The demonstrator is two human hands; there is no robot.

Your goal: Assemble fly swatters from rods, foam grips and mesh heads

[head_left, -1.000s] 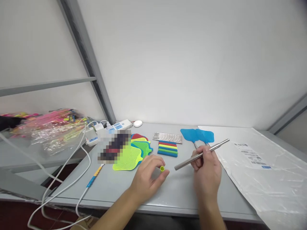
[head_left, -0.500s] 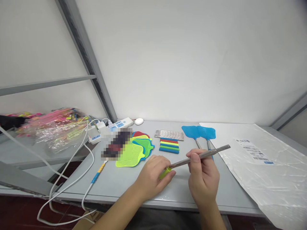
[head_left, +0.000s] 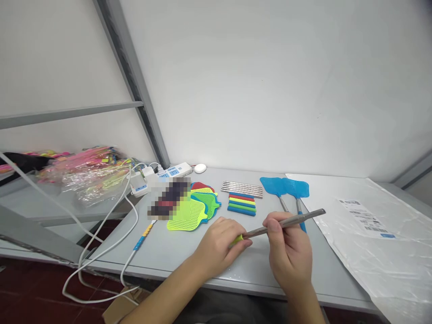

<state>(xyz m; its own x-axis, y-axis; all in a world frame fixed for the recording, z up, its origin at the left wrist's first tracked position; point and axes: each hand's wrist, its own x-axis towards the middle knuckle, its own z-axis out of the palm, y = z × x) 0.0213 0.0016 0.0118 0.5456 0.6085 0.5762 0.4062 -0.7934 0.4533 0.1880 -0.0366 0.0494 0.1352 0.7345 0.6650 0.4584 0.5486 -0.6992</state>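
My left hand [head_left: 218, 247] is closed around a short yellow-green handle sleeve [head_left: 237, 240], its mouth facing right. In my right hand [head_left: 292, 258] I grip a metal telescopic rod [head_left: 305, 217], slanting up to the right. The rod's lower left end meets the sleeve's mouth; how deep it sits inside is hidden. Beyond my hands lie several coloured sleeves [head_left: 241, 205] in a row, with several thin metal rods [head_left: 241, 189] behind them. To their left is an overlapping spread of perforated fly swatter heads [head_left: 185, 218]. Two blue fly swatters [head_left: 272, 185] on metal shafts lie behind my right hand.
A white plastic mailer with a label [head_left: 367, 220] covers the table's right side. At the back left are a power strip [head_left: 184, 169] and a round white object [head_left: 200, 168]. White cables [head_left: 81, 261] hang over the left edge. Plastic-bagged colourful items [head_left: 87, 173] lie farther left.
The view has shifted slightly, so everything sits a little farther right. Less of the yellow-green sleeve shows beside my left fingers. Both hands keep their hold on sleeve and rod.
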